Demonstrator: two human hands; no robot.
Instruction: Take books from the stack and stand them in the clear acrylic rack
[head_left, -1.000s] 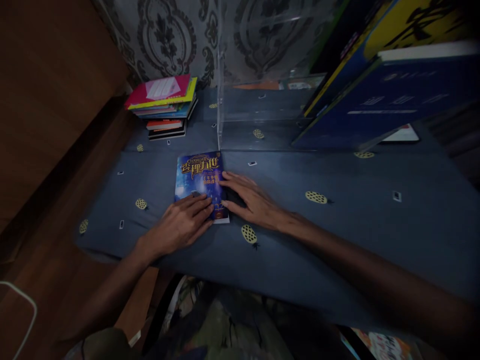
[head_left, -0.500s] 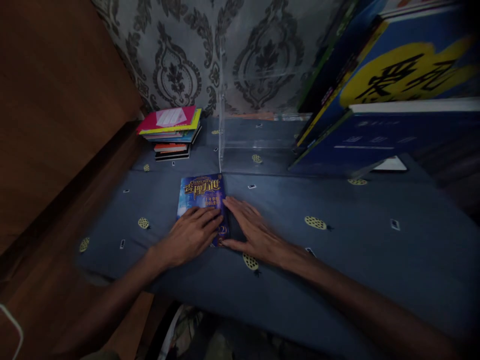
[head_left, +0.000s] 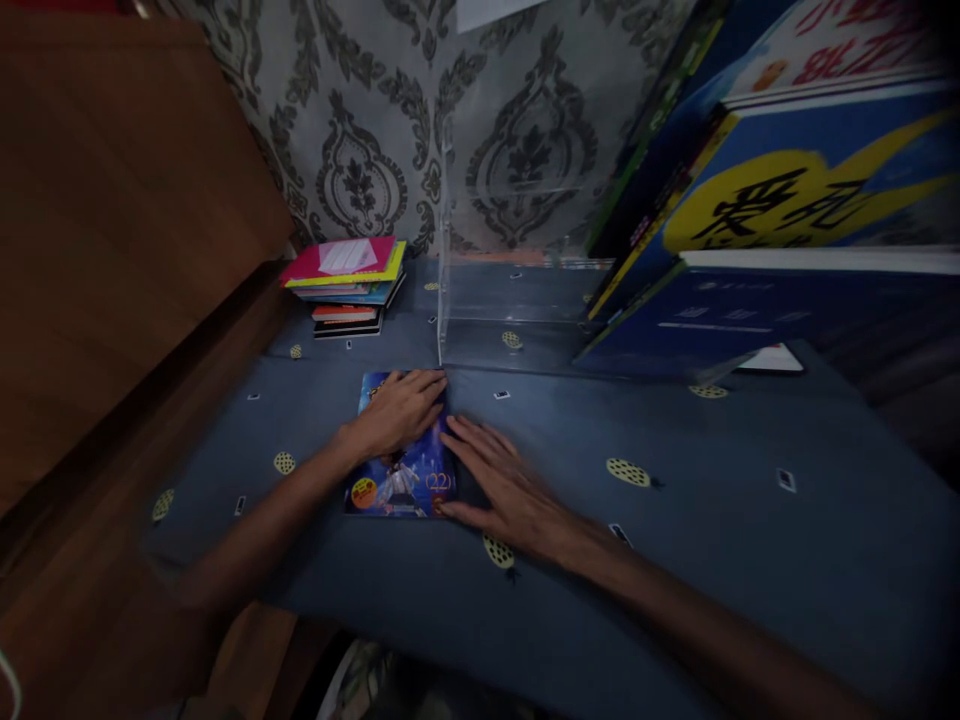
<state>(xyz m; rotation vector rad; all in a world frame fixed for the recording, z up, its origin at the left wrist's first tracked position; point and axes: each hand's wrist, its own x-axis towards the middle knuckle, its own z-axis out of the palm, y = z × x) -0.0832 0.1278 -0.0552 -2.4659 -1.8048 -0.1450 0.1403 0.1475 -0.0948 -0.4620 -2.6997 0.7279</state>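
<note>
Left hand (head_left: 399, 412), flat, gripping nothing, had shifted from lower to upper cover of blue paperback (head_left: 397, 490) (lower illustration thus exposed), suggesting smoothing. Right hand (head_left: 508, 492), loosely spread, grasping nothing, bordered right edge. Book lay flat on pineapple-print tablecloth (head_left: 675, 570).

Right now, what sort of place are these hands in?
Probably a study corner at home: there's a pineapple-print tablecloth, a stack of books at the far left, and a blue book lying flat under the left hand.
</note>
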